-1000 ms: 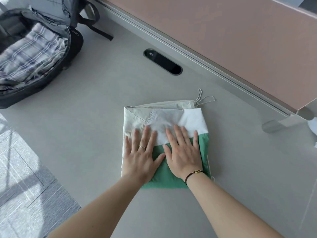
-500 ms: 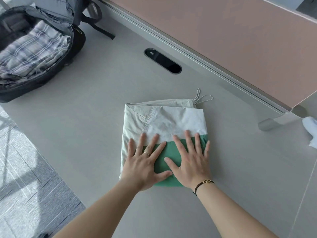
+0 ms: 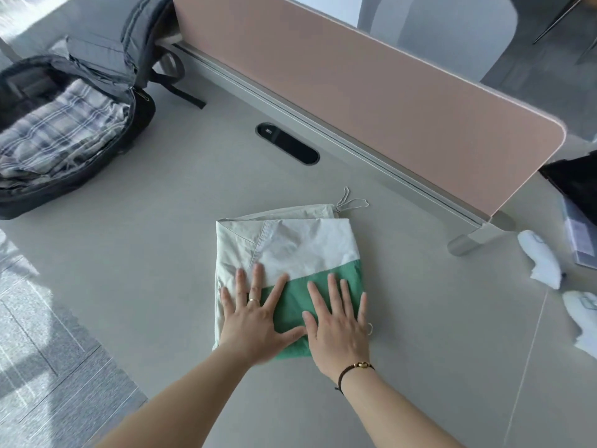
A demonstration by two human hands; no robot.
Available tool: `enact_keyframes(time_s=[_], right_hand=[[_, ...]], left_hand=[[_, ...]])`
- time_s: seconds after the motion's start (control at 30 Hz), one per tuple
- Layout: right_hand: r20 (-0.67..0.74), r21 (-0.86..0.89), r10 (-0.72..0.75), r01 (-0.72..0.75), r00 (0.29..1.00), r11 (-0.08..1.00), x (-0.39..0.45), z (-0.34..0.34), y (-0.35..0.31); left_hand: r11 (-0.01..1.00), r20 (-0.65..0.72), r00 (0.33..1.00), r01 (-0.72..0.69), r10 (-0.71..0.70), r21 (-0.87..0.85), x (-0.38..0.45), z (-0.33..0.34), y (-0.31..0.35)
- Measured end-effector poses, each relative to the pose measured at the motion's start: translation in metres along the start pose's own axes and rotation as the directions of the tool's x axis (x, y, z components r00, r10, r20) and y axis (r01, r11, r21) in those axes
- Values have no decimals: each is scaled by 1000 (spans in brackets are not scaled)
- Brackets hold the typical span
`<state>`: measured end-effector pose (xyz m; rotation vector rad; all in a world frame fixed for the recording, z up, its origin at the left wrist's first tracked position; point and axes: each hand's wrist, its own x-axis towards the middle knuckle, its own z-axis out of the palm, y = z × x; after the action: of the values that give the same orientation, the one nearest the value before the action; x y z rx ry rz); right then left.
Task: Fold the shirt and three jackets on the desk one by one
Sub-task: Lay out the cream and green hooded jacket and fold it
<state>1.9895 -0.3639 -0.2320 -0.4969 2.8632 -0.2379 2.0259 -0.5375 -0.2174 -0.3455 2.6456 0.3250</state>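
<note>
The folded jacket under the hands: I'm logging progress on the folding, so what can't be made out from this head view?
- Folded jacket: its near edge is covered by the left hand and right hand.
- Backpack: left part cut off by the frame edge; only a plaid shirt shows inside.
- Black item: cut off at the right edge, unidentifiable.

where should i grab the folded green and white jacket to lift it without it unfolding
Grip the folded jacket by its left and right side edges, one hand sliding under each, coming in from the sides. It lies as a flat, layered square with a loose drawstring at the far edge; both hands, left hand and right hand, press flat on its near half.
</note>
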Motion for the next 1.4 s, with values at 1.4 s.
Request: enact_keyframes(time_s=[1.4], right_hand=[[214,522,274,-347,938,779,-14,-36,70]], left_hand=[[613,70,998,54,2,-788,-1,-33,-47]])
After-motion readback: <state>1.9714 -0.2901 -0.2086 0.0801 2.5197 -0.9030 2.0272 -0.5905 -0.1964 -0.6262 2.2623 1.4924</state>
